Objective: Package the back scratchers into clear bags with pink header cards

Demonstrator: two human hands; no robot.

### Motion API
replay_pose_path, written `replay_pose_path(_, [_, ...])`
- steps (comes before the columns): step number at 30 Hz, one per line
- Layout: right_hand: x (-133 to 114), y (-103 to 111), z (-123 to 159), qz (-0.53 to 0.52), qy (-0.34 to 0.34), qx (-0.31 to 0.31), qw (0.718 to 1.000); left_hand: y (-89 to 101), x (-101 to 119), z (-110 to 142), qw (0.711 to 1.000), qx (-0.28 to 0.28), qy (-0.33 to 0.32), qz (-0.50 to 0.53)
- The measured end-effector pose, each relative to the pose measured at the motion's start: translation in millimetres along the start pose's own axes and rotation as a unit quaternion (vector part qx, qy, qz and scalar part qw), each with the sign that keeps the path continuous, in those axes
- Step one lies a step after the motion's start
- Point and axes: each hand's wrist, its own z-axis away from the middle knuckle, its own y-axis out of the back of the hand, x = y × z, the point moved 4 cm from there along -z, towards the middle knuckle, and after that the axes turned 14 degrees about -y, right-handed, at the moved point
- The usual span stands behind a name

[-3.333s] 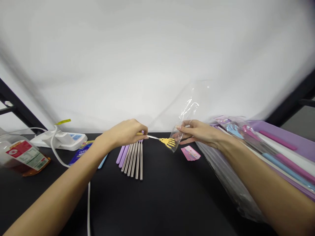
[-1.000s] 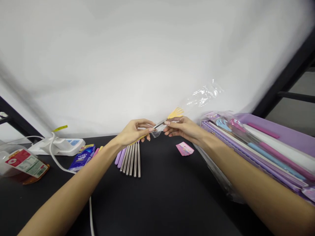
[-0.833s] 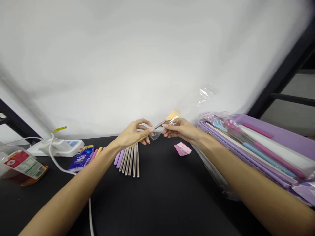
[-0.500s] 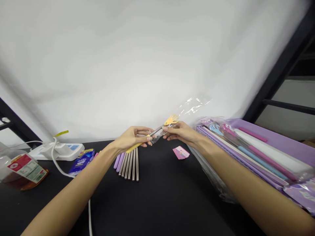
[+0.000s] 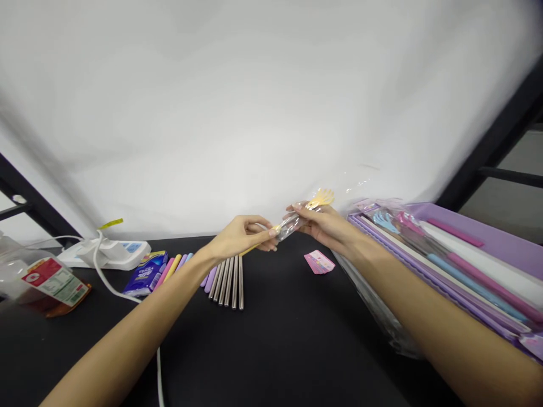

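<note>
My left hand (image 5: 246, 236) grips the yellow handle (image 5: 254, 247) of a telescopic back scratcher, whose steel shaft (image 5: 288, 221) runs up and to the right. A clear plastic sleeve (image 5: 294, 222) covers the shaft and the yellow hand-shaped head (image 5: 322, 198). My right hand (image 5: 320, 221) pinches that sleeve around the scratcher, close to the head. The fingertips of my two hands stand a short way apart, with the sleeved shaft between them. Below them, several steel rods with purple handles (image 5: 229, 282) lie side by side.
A pink card (image 5: 319, 262) lies on the black table (image 5: 275, 350). On the right sits a purple tray (image 5: 449, 249) of packaged items above loose plastic. On the left are a blue packet (image 5: 145, 274), coloured handles, a white power strip (image 5: 106, 254) with cable, and a labelled container (image 5: 55, 281).
The sleeve now reaches further down the shaft, towards my left fingers. Both hands and the scratcher have moved right, and the sleeve's loose end looks shorter.
</note>
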Motion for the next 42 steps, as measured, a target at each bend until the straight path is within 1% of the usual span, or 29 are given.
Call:
replay_pose_path(2, [-3.1, 3.2, 1.6, -0.008, 0.008, 0.019, 1.0, 3.3, -2.4, 0.3, 0.997, -0.028, -0.003, 0.074])
replay_pose_path(4, [-5.0, 3.1, 4.2, -0.006, 0.006, 0.026, 1.0, 7.1, -6.1, 0.9, 0.995, -0.032, 0.006, 0.093])
replay_pose_path(6, [-5.1, -1.6, 6.9, 0.005, -0.005, 0.012, 1.0, 9.2, -9.4, 0.9, 0.997, -0.014, 0.016, 0.069])
replay_pose_path(8, [-3.8, -7.8, 9.0, 0.018, -0.013, -0.008, 1.0, 9.1, -11.1, 0.4, 1.0, 0.006, 0.02, 0.016])
replay_pose_path(10, [-2.2, -12.2, 10.0, 0.029, -0.016, -0.023, 0.999, 7.6, -11.0, 0.1, 0.999, 0.01, 0.015, -0.028])
replay_pose_path(11, [-1.6, -12.9, 10.1, 0.032, -0.013, -0.026, 0.999, 6.6, -10.6, 0.1, 1.0, 0.002, 0.011, -0.028])
replay_pose_path(12, [-1.5, -12.5, 10.0, 0.032, -0.008, -0.025, 0.999, 5.8, -10.1, 0.3, 1.0, -0.008, 0.006, -0.01])
replay_pose_path(15, [-2.2, -7.6, 9.6, 0.028, 0.003, -0.012, 1.0, 6.2, -7.9, 2.2, 0.994, -0.048, -0.008, 0.101])
replay_pose_path(17, [-2.3, -5.2, 10.0, 0.03, -0.002, -0.009, 1.0, 8.1, -6.8, 3.6, 0.987, -0.071, -0.007, 0.143])
replay_pose_path(19, [-1.7, -5.6, 11.1, 0.036, -0.01, -0.015, 0.999, 9.5, -6.8, 4.4, 0.988, -0.08, 0.0, 0.133])
replay_pose_path(22, [0.3, -9.7, 12.6, 0.053, -0.02, -0.032, 0.998, 8.6, -8.4, 4.1, 0.995, -0.063, 0.014, 0.079])
replay_pose_path(24, [2.8, -12.7, 12.6, 0.062, -0.029, -0.046, 0.997, 4.5, -9.7, 3.9, 0.997, -0.061, 0.022, 0.046])
replay_pose_path(26, [5.4, -14.4, 11.6, 0.061, -0.034, -0.06, 0.996, -1.5, -10.6, 4.0, 0.996, -0.078, 0.03, 0.029])
replay_pose_path(28, [7.5, -13.2, 9.4, 0.046, -0.036, -0.061, 0.996, -4.7, -10.8, 3.7, 0.996, -0.081, 0.035, 0.023])
replay_pose_path(31, [8.9, -6.7, 5.5, -0.001, -0.036, -0.036, 0.999, -1.5, -9.2, 2.4, 0.998, -0.06, 0.023, 0.024])
replay_pose_path(32, [8.8, -4.3, 4.7, -0.014, -0.033, -0.027, 0.999, 0.3, -8.7, 2.1, 0.997, -0.062, 0.018, 0.031])
replay_pose_path(34, [8.1, -1.0, 4.1, -0.027, -0.025, -0.021, 0.999, 3.1, -9.1, 2.5, 0.995, -0.086, 0.016, 0.053])
replay_pose_path(36, [7.3, -0.8, 4.4, -0.023, -0.02, -0.038, 0.999, 6.0, -11.0, 3.2, 0.993, -0.101, 0.022, 0.061])
replay_pose_path(39, [6.3, -3.1, 5.3, -0.012, -0.013, -0.074, 0.997, 9.3, -13.4, 3.4, 0.995, -0.084, 0.03, 0.048])
replay_pose_path(42, [6.6, -4.5, 5.1, -0.024, -0.012, -0.091, 0.995, 6.5, -12.1, 3.1, 0.996, -0.078, 0.038, 0.037])
